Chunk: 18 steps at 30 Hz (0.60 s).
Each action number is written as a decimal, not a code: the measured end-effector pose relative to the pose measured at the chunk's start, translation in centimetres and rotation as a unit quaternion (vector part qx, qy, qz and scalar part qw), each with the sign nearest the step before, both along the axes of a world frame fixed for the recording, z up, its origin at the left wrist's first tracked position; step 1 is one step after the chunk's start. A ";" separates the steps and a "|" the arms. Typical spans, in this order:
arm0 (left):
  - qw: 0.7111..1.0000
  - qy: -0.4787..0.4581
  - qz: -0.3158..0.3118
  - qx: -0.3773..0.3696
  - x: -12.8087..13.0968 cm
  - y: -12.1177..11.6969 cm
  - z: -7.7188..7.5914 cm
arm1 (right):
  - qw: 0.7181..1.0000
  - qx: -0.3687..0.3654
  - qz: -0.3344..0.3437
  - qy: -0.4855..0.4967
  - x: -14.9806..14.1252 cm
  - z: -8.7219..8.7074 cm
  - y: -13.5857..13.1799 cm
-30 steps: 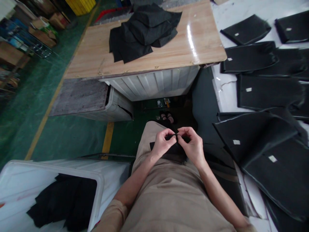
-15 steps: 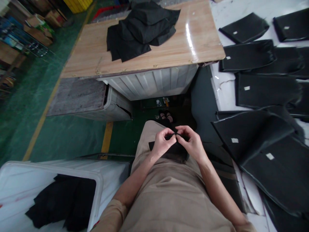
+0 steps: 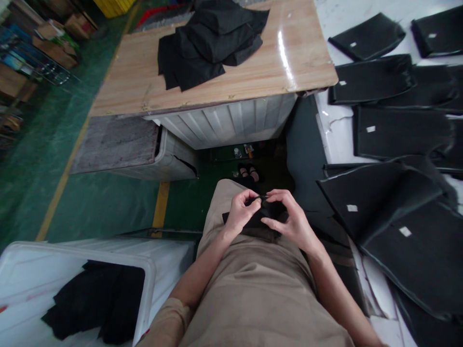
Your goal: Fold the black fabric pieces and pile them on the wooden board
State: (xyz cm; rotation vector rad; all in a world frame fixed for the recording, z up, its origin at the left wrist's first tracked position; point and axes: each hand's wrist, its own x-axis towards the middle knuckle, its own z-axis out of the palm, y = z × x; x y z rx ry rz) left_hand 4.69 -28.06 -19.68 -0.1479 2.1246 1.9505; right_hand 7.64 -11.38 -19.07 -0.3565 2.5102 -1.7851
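A small black fabric piece (image 3: 261,221) rests on my lap, held between both hands. My left hand (image 3: 241,214) is curled, its fingertips pinching the piece's upper edge. My right hand (image 3: 291,219) is also curled, thumb and fingers gripping the same piece from the right side. The fingertips of the two hands almost meet at the top of the fabric. Part of the piece is hidden under my palms.
A wooden table (image 3: 137,82) ahead carries a pile of black fabric (image 3: 210,43). Several black flat pieces with white labels (image 3: 398,135) cover a white surface at right. A white bin (image 3: 36,270) at lower left holds black fabric (image 3: 94,303). Green floor lies to the left.
My right hand has opened its grip a little and slid to the right along the fabric. My left hand keeps its pinch in nearly the same place.
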 end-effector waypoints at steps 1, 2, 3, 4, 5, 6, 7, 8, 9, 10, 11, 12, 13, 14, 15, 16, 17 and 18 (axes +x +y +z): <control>1.000 -0.002 0.001 0.003 0.0 0.0 0.1 | 1.000 0.027 0.005 0.015 0.3 0.1 0.0; 1.000 -0.003 0.001 0.004 0.0 0.0 0.1 | 0.999 0.045 -0.001 0.026 0.5 0.1 0.0; 1.000 -0.003 -0.001 0.006 0.0 0.0 0.1 | 0.998 0.052 -0.013 0.032 0.6 0.1 -0.1; 1.000 -0.001 -0.005 0.008 0.0 0.0 0.1 | 0.998 0.048 -0.029 0.036 0.7 0.1 -0.3; 1.000 0.000 -0.011 0.010 0.0 0.0 0.1 | 0.998 0.036 -0.047 0.036 0.7 0.0 -0.5; 1.000 0.000 -0.017 0.012 0.0 -0.1 0.1 | 0.997 0.021 -0.064 0.033 0.6 -0.1 -0.6; 1.000 -0.001 -0.026 0.013 0.1 -0.1 0.1 | 0.997 0.005 -0.078 0.023 0.5 -0.2 -0.8; 0.999 -0.002 -0.036 0.015 0.1 -0.2 0.1 | 0.996 -0.010 -0.090 0.009 0.4 -0.3 -0.8; 0.999 -0.004 -0.048 0.016 0.1 -0.4 0.1 | 0.995 -0.025 -0.100 -0.007 0.3 -0.4 -0.9; 0.998 -0.005 -0.059 0.016 0.2 -0.5 0.1 | 0.993 -0.039 -0.110 -0.022 0.2 -0.4 -0.9; 0.997 -0.004 -0.070 0.014 0.2 -0.6 0.1 | 0.991 -0.052 -0.116 -0.034 0.1 -0.4 -1.0; 0.997 0.001 -0.078 0.012 0.3 -0.6 0.1 | 0.990 -0.062 -0.118 -0.043 0.0 -0.4 -0.9; 0.996 0.009 -0.084 0.009 0.4 -0.7 0.1 | 0.989 -0.070 -0.117 -0.047 0.0 -0.3 -0.9; 0.996 0.017 -0.088 0.004 0.4 -0.7 0.2 | 0.989 -0.076 -0.117 -0.050 0.0 -0.3 -0.9; 0.995 0.026 -0.093 -0.002 0.5 -0.8 0.2 | 0.988 -0.080 -0.118 -0.051 0.0 -0.2 -0.9; 0.995 0.035 -0.096 -0.006 0.5 -0.8 0.2 | 0.988 -0.084 -0.119 -0.051 0.0 -0.2 -0.9; 0.994 0.044 -0.100 -0.011 0.5 -0.9 0.3 | 0.988 -0.087 -0.120 -0.052 -0.1 -0.2 -0.9; 0.993 0.051 -0.104 -0.015 0.6 -0.9 0.3 | 0.987 -0.091 -0.122 -0.051 -0.1 -0.2 -0.9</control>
